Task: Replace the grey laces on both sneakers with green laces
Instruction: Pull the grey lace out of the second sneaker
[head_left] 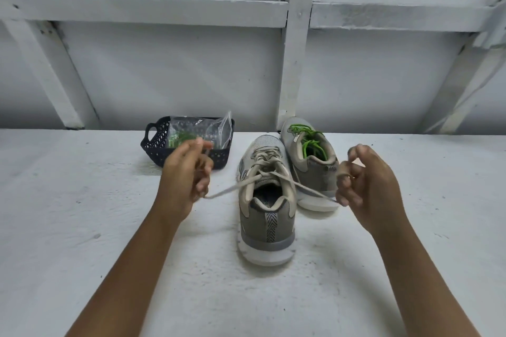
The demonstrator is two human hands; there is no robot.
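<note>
Left hand [189, 172] and right hand [367, 180] each pinch an end of the grey lace [222, 192] on the near sneaker [267, 216], seemingly wrapped round fingers; pulling evenly outward should loosen the crossing without tipping it.

A black plastic basket [155, 151] with a lattice wall and a loop handle stands just beyond the left hand [183, 175], partly hidden by its fingers. A clear zip bag [217, 130] lies in the basket, one corner sticking up over the rim on the side toward the right hand [369, 183]. Under both hands spreads a white, rough-painted table top [82, 200]. Beyond them rises a white wall [169, 68] with a horizontal rail [137, 9], an upright post [297, 35] farther back between the hands, and a slanted brace [54, 76] out past each hand.
</note>
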